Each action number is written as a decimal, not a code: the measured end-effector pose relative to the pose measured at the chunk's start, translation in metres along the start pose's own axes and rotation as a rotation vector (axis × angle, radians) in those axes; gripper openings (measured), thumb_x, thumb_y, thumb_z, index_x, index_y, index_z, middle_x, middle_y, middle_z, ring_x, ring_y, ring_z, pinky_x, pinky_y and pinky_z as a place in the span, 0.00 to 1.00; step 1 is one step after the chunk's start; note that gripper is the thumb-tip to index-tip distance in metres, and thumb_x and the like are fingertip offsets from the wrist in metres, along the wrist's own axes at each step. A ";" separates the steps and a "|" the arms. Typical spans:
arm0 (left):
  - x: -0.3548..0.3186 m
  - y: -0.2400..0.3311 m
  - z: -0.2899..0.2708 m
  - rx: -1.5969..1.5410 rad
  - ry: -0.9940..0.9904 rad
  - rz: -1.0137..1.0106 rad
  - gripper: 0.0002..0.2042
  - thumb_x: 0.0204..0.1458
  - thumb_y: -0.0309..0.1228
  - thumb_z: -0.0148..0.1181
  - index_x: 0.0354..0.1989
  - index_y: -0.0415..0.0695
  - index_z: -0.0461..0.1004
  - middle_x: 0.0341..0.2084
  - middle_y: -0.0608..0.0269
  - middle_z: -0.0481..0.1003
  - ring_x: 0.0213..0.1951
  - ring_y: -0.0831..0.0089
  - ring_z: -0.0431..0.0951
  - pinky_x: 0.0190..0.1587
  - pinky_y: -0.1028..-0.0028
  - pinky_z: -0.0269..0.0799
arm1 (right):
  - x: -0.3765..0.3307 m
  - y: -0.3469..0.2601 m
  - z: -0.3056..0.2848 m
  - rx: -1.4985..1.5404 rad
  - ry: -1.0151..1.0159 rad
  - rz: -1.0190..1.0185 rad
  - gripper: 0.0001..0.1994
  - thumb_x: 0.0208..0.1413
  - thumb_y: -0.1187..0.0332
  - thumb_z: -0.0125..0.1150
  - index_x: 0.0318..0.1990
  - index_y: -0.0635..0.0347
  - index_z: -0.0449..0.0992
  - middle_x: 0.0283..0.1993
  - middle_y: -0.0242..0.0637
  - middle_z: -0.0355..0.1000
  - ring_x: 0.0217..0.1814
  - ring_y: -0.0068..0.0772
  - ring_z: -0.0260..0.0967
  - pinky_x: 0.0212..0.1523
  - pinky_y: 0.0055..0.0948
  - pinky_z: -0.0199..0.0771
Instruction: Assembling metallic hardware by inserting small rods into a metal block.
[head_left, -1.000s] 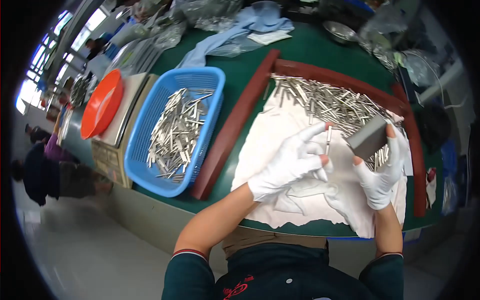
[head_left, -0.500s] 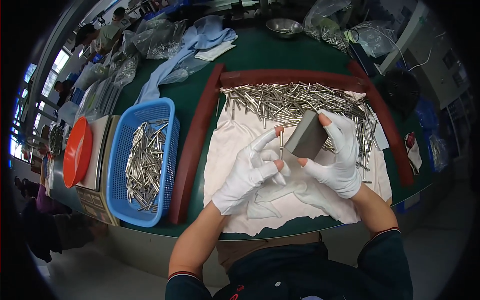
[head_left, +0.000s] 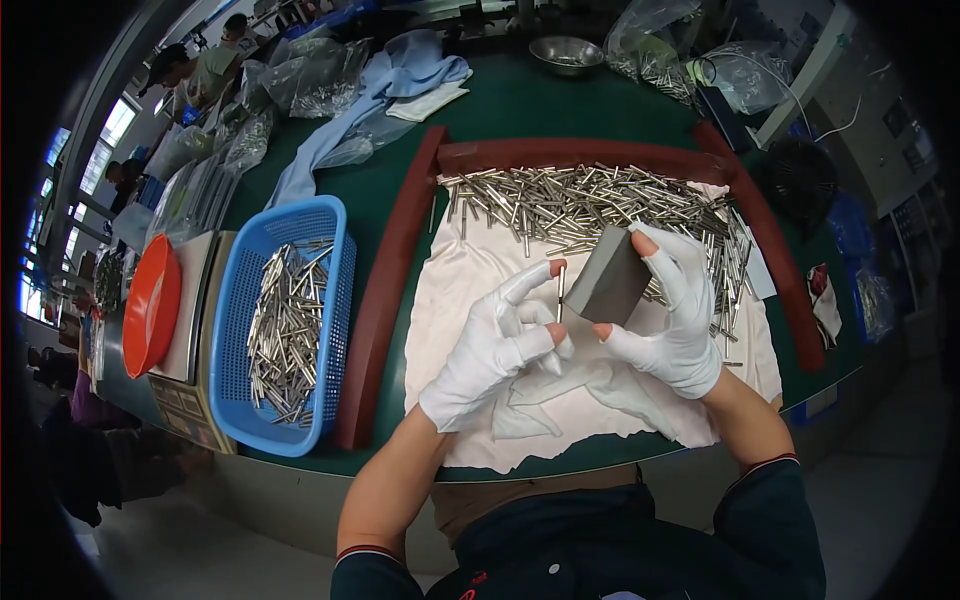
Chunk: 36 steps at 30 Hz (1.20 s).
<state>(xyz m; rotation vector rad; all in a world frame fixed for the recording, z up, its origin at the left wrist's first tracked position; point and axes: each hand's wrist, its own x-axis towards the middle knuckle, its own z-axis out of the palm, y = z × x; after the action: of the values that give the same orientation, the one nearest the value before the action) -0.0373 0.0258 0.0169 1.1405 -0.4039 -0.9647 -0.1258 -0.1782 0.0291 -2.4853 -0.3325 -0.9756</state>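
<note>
Both my hands wear white gloves with bare thumb and index fingertips. My left hand (head_left: 503,335) pinches a thin metal pin (head_left: 561,292) by its two ends, the pin standing between finger and thumb. Close beside it, my right hand (head_left: 676,315) grips a grey rectangular block (head_left: 610,277), tilted, with one edge next to the pin. Whether block and pin touch I cannot tell. Below the hands, a crumpled white cloth (head_left: 560,400) lies on a pale pink cloth (head_left: 450,290). A wide heap of similar metal pins (head_left: 580,200) spreads behind and right of the block.
A dark red frame (head_left: 590,157) borders the pink cloth on three sides. Left of it stands a blue plastic basket (head_left: 334,370) holding many pins, then a scale (head_left: 200,300) with an orange bowl (head_left: 152,305). A metal bowl (head_left: 567,55) and plastic bags (head_left: 310,80) sit farther back.
Hardly anything differs. My right hand and the grey block have shifted very slightly, while the pin stays pinched in my left hand.
</note>
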 end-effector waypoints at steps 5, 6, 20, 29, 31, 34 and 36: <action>-0.003 0.006 0.014 0.085 0.012 -0.026 0.33 0.51 0.24 0.60 0.65 0.35 0.54 0.27 0.62 0.76 0.24 0.81 0.74 0.29 0.82 0.69 | 0.000 -0.004 0.001 0.038 0.015 -0.010 0.44 0.33 0.62 0.74 0.63 0.58 0.61 0.56 0.43 0.64 0.52 0.44 0.62 0.53 0.39 0.62; -0.002 0.005 0.015 0.083 0.008 -0.028 0.33 0.51 0.24 0.60 0.65 0.35 0.54 0.27 0.62 0.76 0.24 0.81 0.74 0.29 0.82 0.69 | 0.000 -0.004 0.001 0.035 0.013 -0.008 0.44 0.33 0.62 0.74 0.63 0.58 0.61 0.56 0.43 0.64 0.52 0.44 0.62 0.53 0.39 0.62; -0.002 0.003 0.007 -0.127 -0.022 -0.014 0.32 0.51 0.25 0.60 0.64 0.32 0.55 0.30 0.61 0.76 0.26 0.80 0.76 0.32 0.81 0.72 | -0.002 0.002 0.003 0.085 -0.037 0.036 0.42 0.34 0.62 0.73 0.62 0.59 0.62 0.57 0.43 0.63 0.54 0.44 0.61 0.54 0.40 0.62; -0.003 0.004 0.009 -0.122 -0.028 -0.029 0.33 0.51 0.27 0.61 0.65 0.33 0.55 0.30 0.64 0.76 0.27 0.80 0.75 0.33 0.82 0.70 | -0.001 0.000 0.003 0.072 -0.020 -0.026 0.42 0.36 0.60 0.72 0.62 0.59 0.61 0.57 0.44 0.63 0.53 0.45 0.62 0.54 0.40 0.62; -0.002 0.004 0.008 -0.108 -0.055 -0.036 0.33 0.51 0.27 0.61 0.65 0.33 0.54 0.30 0.63 0.77 0.27 0.80 0.75 0.33 0.82 0.70 | 0.002 -0.002 0.002 0.047 -0.029 -0.041 0.42 0.36 0.60 0.72 0.62 0.59 0.61 0.57 0.44 0.63 0.53 0.45 0.62 0.53 0.40 0.62; -0.002 0.004 0.001 -0.137 -0.086 -0.045 0.34 0.51 0.27 0.61 0.65 0.32 0.53 0.31 0.62 0.77 0.27 0.80 0.75 0.34 0.82 0.71 | -0.001 0.000 0.001 0.025 -0.031 -0.036 0.42 0.37 0.58 0.72 0.63 0.59 0.61 0.56 0.44 0.64 0.52 0.44 0.62 0.52 0.40 0.62; -0.002 0.004 0.002 -0.177 -0.089 -0.044 0.34 0.51 0.27 0.61 0.65 0.32 0.52 0.31 0.61 0.77 0.27 0.80 0.75 0.34 0.82 0.71 | -0.001 0.001 0.002 0.030 -0.024 -0.019 0.42 0.37 0.58 0.72 0.63 0.59 0.61 0.56 0.44 0.64 0.52 0.44 0.62 0.52 0.40 0.63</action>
<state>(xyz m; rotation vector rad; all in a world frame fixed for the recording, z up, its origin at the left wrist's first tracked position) -0.0377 0.0265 0.0211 0.9520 -0.3584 -1.0707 -0.1247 -0.1780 0.0269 -2.4728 -0.3766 -0.9431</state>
